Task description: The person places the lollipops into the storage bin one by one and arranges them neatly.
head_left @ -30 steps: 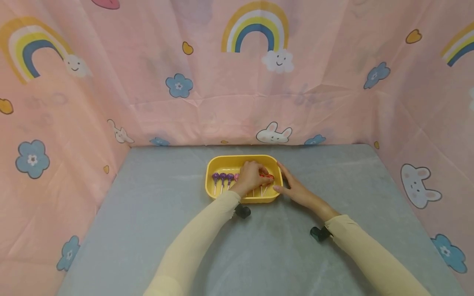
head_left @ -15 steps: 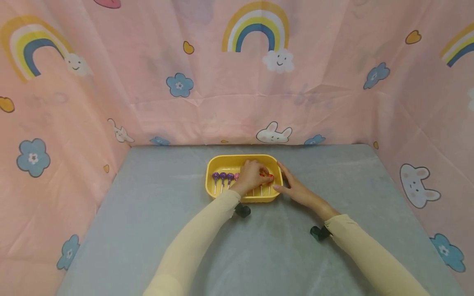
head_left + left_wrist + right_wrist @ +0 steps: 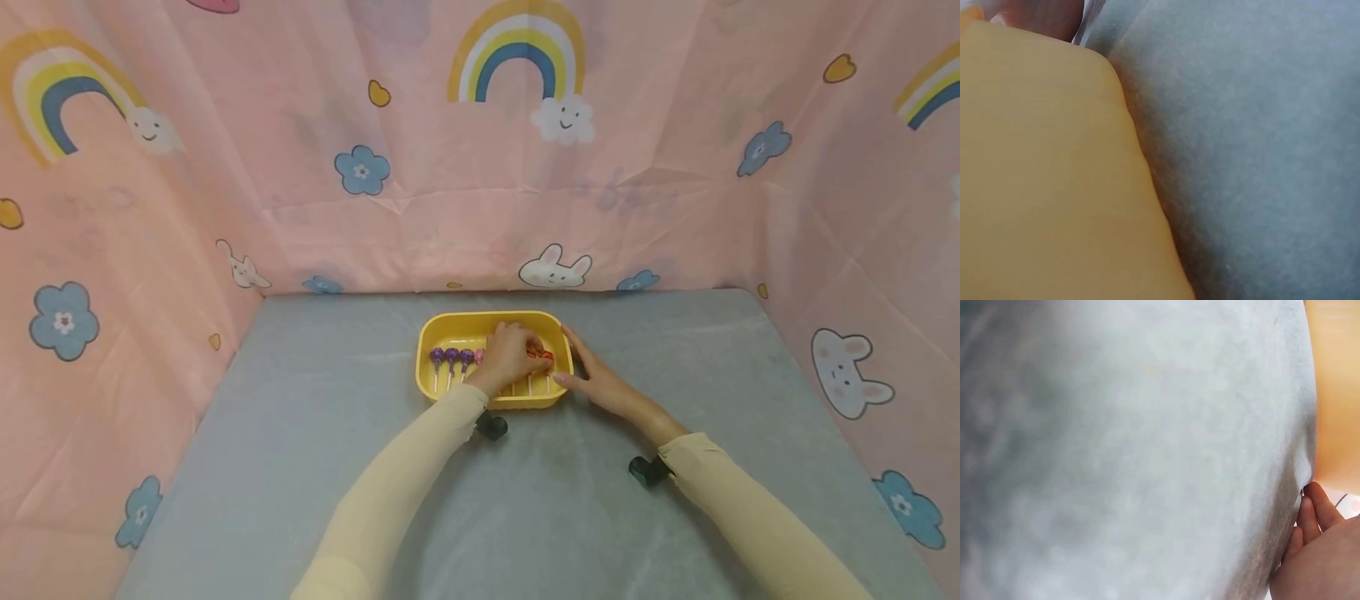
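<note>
In the head view a row of lollipops lies in a yellow tray (image 3: 492, 402). Several purple lollipops (image 3: 452, 356) are on the left, then a pink one (image 3: 478, 357), and red ones on the right. My left hand (image 3: 506, 357) reaches over the middle of the row, hiding part of it. Its thumb and forefinger pinch the head of the rightmost red lollipop (image 3: 548, 357). At the tray's right end my right hand (image 3: 600, 387) holds the wall, fingers along the outside and thumb over the rim. The right wrist view shows those fingers (image 3: 1310, 515) against the tray.
The tray stands on a grey cloth-covered table (image 3: 322, 450), near its back edge. A pink curtain (image 3: 300, 108) with rainbows, flowers and rabbits rises behind and on both sides. Dark wrist cameras show below each hand.
The stick of the rightmost red lollipop has swung right, from slanted to nearly in line with its neighbours. My left fingers shifted slightly with it; my right hand stayed on the tray.
</note>
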Demonstrator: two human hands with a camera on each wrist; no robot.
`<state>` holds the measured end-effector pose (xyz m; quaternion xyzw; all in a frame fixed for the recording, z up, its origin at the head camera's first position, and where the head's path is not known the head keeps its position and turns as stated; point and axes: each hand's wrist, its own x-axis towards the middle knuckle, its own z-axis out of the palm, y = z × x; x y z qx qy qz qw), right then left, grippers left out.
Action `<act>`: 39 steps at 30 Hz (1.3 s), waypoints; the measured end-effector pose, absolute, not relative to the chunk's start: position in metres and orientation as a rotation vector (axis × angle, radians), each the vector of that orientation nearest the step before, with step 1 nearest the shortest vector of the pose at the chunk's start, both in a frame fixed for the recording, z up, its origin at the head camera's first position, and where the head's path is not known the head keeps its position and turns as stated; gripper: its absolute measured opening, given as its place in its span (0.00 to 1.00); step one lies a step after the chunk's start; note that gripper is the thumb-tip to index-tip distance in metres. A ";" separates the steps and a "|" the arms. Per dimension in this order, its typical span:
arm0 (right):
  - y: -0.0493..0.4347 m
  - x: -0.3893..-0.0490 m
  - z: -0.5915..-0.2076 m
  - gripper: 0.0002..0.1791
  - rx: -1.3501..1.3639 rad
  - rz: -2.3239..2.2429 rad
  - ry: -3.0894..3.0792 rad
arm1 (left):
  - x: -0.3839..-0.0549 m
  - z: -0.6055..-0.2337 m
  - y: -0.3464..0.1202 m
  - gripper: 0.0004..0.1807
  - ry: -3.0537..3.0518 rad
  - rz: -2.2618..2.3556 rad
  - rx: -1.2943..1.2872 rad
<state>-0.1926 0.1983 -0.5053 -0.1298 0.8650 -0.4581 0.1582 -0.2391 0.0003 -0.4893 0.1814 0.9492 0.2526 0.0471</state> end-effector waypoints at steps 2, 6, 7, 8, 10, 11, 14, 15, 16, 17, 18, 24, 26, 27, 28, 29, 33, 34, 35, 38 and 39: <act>0.198 -0.193 -0.505 0.47 -0.365 -1.313 2.473 | -0.239 -0.489 0.001 0.16 2.912 0.754 0.549; 0.198 -0.193 -0.503 0.48 -0.346 -1.302 2.467 | -0.239 -0.488 0.000 0.17 2.905 0.740 0.569; 0.197 -0.193 -0.502 0.49 -0.342 -1.305 2.462 | -0.239 -0.488 0.001 0.17 2.898 0.744 0.575; 0.197 -0.193 -0.502 0.49 -0.338 -1.307 2.457 | -0.239 -0.488 0.000 0.17 2.894 0.746 0.580; 0.197 -0.193 -0.502 0.49 -0.335 -1.318 2.447 | -0.239 -0.488 0.000 0.16 2.896 0.741 0.583; 0.197 -0.193 -0.502 0.49 -0.336 -1.324 2.443 | -0.239 -0.489 0.000 0.16 2.900 0.741 0.581; 0.198 -0.193 -0.502 0.49 -0.341 -1.330 2.442 | -0.239 -0.489 0.000 0.15 2.913 0.743 0.574; 0.198 -0.193 -0.502 0.49 -0.345 -1.329 2.444 | -0.239 -0.489 0.000 0.15 2.915 0.745 0.573; 0.198 -0.193 -0.502 0.49 -0.347 -1.330 2.445 | -0.239 -0.489 0.000 0.15 2.917 0.744 0.575; 0.198 -0.193 -0.502 0.49 -0.351 -1.325 2.449 | -0.239 -0.488 0.000 0.15 2.917 0.747 0.575; 0.198 -0.193 -0.503 0.49 -0.353 -1.323 2.453 | -0.239 -0.488 0.000 0.15 2.915 0.750 0.576; 0.198 -0.192 -0.504 0.48 -0.361 -1.324 2.465 | -0.239 -0.488 0.000 0.15 2.912 0.746 0.579; 0.198 -0.192 -0.504 0.48 -0.357 -1.320 2.462 | -0.238 -0.488 0.000 0.15 2.911 0.750 0.579; 0.198 -0.192 -0.503 0.48 -0.355 -1.319 2.461 | -0.238 -0.488 0.000 0.15 2.909 0.755 0.578; 0.198 -0.192 -0.503 0.48 -0.354 -1.317 2.460 | -0.238 -0.488 0.000 0.15 2.906 0.762 0.578; 0.198 -0.192 -0.503 0.49 -0.353 -1.317 2.460 | -0.238 -0.488 0.000 0.15 2.901 0.774 0.576; 0.197 -0.192 -0.502 0.49 -0.364 -1.317 2.468 | -0.238 -0.488 0.000 0.15 2.894 0.800 0.567; 0.197 -0.192 -0.502 0.49 -0.365 -1.316 2.469 | -0.237 -0.488 0.000 0.15 2.892 0.803 0.565; 0.197 -0.192 -0.502 0.48 -0.364 -1.316 2.470 | -0.237 -0.488 0.000 0.15 2.891 0.805 0.564; 0.198 -0.193 -0.503 0.48 -0.361 -1.314 2.470 | -0.237 -0.487 0.000 0.15 2.890 0.796 0.563; 0.198 -0.193 -0.503 0.48 -0.363 -1.316 2.469 | -0.237 -0.487 0.000 0.15 2.888 0.794 0.562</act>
